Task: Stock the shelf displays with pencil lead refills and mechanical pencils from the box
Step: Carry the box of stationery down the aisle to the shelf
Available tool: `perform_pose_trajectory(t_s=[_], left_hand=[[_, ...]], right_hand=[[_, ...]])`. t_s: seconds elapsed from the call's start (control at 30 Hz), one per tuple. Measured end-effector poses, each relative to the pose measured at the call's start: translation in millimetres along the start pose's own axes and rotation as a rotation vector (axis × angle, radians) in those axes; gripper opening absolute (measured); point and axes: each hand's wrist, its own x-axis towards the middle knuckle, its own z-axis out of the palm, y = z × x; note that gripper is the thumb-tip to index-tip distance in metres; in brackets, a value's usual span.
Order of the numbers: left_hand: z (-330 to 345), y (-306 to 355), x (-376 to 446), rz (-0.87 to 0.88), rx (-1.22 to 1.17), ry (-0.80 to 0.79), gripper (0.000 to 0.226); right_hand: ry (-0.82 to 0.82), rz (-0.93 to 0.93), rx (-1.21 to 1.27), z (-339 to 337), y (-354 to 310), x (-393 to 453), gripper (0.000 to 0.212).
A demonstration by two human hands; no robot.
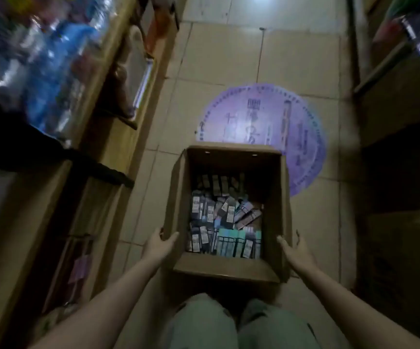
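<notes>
An open cardboard box (pixel 274 187) stands on the tiled floor in front of my knees. Inside lie several small packets of pencil lead refills and pencils (pixel 225 219), dark and teal, many with barcode labels. My left hand (pixel 161 241) grips the box's left wall, thumb inside the rim and fingers outside. On the opposite wall, my right hand (pixel 295 248) holds on the same way, thumb at the rim. Wooden shelf displays (pixel 118 127) run along the left, blurred.
A round purple floor sticker (pixel 302 137) lies just beyond the box. Blurred blue packaged goods (pixel 53 71) fill the upper left shelf. Dark shelving (pixel 400 147) lines the right side of the narrow aisle. My legs in light trousers (pixel 229 323) are at the bottom.
</notes>
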Motion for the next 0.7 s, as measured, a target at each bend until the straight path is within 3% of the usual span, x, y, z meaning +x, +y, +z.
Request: perform_pose_trajectory(t_s=[0.13,0.23,0.37,0.57,0.7], left_hand=[[36.6,-10.8,51.9,0.016,-0.002,-0.007,0.073],[52.9,-13.0,67.3,0.078,0.058,0.076,0.057],[42.6,3.3,52.9,0.114,0.111,0.106,0.046],[-35.2,47.4,-34.6,0.183,0.212,0.068,0.034],[-107.5,99.0,-128.8,0.202,0.212,0.092,0.048]], right_hand=[[-0.011,-0.007,-0.011,30.1,32.0,53.5,0.057],[0.050,-0.033,-0.059,43.1,48.7,64.6,0.027],[0.098,-0.026,-0.092,37.7,35.8,51.9,0.024],[0.091,-0.002,-0.104,-26.9,-27.1,-46.2,0.027],[0.126,-0.059,-0.094,-80.7,-89.8,-154.6,0.025]])
